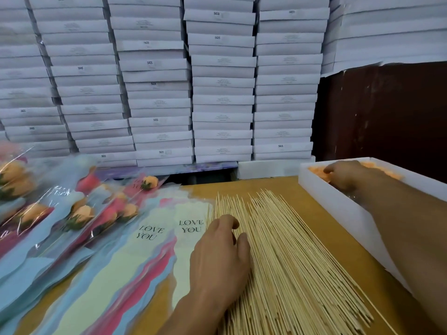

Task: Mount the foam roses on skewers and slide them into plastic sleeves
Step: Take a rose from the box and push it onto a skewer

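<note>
1. Head view, risks: the left hand [219, 257] lies on the skewer pile [290, 250], fingers curled down; whether one stick is pinched, I cannot tell. Dragging could lift several skewers or fan the pile out.
2. Right of the pile, the right hand [344, 176] reaches into the white box [343, 209] of foam roses [316, 170], fingers bent among them, grip unclear; squeezing may dent foam.
3. Counts: two hands, one box, skewers beyond counting. Left of the pile lie two "LOVE YOU" sleeves [191, 228] and roughly seven sleeved roses [82, 215].

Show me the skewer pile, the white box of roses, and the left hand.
skewer pile [290, 257], head view, middle of the pile
white box [338, 204], head view, near wall
left hand [219, 252], head view, back of hand
</note>
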`<state>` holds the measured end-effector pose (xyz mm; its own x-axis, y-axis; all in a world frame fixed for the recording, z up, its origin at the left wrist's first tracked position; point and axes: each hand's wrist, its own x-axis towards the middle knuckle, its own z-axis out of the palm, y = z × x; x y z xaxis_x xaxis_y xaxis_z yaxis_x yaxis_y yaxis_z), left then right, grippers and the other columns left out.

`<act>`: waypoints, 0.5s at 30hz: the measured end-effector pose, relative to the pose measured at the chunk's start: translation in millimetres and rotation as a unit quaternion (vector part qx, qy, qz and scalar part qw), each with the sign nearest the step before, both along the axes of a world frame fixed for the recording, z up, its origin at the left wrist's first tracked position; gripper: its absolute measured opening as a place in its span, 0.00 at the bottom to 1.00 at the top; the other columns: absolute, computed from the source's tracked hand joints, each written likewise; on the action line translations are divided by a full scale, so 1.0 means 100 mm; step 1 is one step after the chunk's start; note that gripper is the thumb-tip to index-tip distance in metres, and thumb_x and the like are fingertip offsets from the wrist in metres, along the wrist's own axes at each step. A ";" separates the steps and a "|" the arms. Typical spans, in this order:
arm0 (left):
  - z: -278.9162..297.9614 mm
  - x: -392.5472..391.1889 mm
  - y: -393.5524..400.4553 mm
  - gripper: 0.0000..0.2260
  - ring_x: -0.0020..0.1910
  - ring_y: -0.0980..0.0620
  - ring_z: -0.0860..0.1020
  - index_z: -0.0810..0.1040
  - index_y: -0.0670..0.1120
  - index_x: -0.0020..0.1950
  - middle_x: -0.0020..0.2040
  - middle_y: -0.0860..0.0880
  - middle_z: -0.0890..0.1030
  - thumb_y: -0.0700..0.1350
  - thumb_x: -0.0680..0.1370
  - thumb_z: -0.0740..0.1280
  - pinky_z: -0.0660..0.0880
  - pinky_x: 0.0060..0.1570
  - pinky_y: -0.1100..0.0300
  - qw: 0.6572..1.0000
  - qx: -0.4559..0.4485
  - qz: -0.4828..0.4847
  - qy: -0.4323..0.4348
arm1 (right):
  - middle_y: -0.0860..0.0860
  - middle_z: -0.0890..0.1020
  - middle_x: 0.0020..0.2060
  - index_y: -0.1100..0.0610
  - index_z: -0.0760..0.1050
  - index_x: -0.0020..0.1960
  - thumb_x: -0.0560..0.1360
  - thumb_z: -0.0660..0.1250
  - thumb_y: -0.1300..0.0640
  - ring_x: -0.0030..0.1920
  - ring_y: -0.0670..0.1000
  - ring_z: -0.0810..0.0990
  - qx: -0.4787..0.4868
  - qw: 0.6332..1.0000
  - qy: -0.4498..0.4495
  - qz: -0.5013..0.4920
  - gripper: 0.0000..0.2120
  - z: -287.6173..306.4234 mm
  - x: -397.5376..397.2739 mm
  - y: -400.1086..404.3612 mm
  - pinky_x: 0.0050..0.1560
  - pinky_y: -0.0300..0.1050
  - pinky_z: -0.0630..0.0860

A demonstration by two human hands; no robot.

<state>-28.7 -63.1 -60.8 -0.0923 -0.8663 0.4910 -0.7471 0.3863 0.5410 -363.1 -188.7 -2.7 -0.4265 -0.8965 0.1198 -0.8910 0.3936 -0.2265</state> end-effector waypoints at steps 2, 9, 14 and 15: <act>-0.01 0.00 0.00 0.07 0.49 0.56 0.76 0.70 0.57 0.58 0.52 0.58 0.76 0.55 0.81 0.60 0.74 0.48 0.56 1.000 0.000 -0.002 -0.003 | 0.58 0.68 0.73 0.46 0.67 0.77 0.82 0.59 0.59 0.64 0.61 0.75 0.004 1.000 -0.020 0.016 0.24 -0.03 -0.06 -0.08 0.66 0.57 0.75; -0.03 0.00 -0.01 0.07 0.46 0.58 0.74 0.69 0.58 0.58 0.50 0.59 0.74 0.56 0.81 0.60 0.71 0.44 0.60 1.000 -0.001 -0.011 -0.009 | 0.59 0.71 0.60 0.52 0.81 0.62 0.80 0.66 0.56 0.43 0.54 0.74 -0.011 0.999 0.047 0.003 0.12 0.00 -0.03 -0.31 0.59 0.54 0.76; -0.03 -0.01 -0.01 0.07 0.46 0.58 0.75 0.70 0.58 0.58 0.51 0.58 0.75 0.55 0.81 0.60 0.71 0.44 0.59 1.000 -0.002 -0.011 -0.008 | 0.57 0.70 0.53 0.61 0.80 0.59 0.74 0.74 0.49 0.64 0.60 0.67 -0.022 0.999 0.023 -0.031 0.20 0.03 -0.12 -0.31 0.63 0.57 0.73; -0.03 -0.01 -0.01 0.07 0.46 0.58 0.75 0.70 0.57 0.59 0.52 0.58 0.75 0.55 0.81 0.60 0.71 0.44 0.59 1.000 -0.002 -0.010 -0.004 | 0.57 0.71 0.53 0.61 0.79 0.59 0.72 0.75 0.48 0.63 0.60 0.66 -0.023 0.999 0.019 -0.030 0.22 0.06 -0.14 -0.29 0.61 0.56 0.73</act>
<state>-30.0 -64.0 -63.9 -0.1135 -0.8624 0.4934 -0.7441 0.4029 0.5329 -376.6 -217.8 3.7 -0.4742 -0.8622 0.1780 -0.8740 0.4368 -0.2128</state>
